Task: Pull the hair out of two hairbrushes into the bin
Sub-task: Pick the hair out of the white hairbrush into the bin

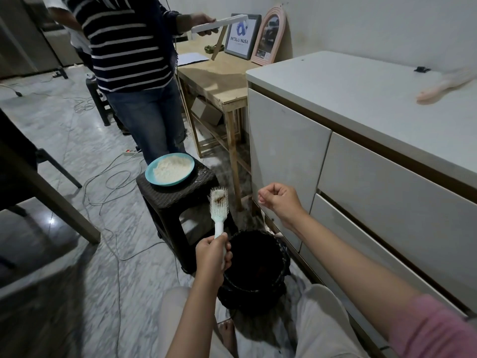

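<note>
A turquoise plastic plate of white grains point(169, 169) sits on a dark woven plastic stool point(178, 195) left of centre, with a standing person in a navy striped top point(124, 40) behind it. Just right of the stool, the left hand point(213, 257) grips the handle of a white plastic hairbrush point(219, 208), held upright with bristles facing the camera and a brown tuft of hair point(221, 200) caught near its top. Near and right of that hand, a round black bin point(255, 267) stands on the marble floor. Above the bin, the right hand point(280, 200) is curled into a loose fist; whether it pinches any hair cannot be told. Far right, a blurred pale pink hairbrush point(444, 85) lies on the white cabinet top point(361, 99).
</note>
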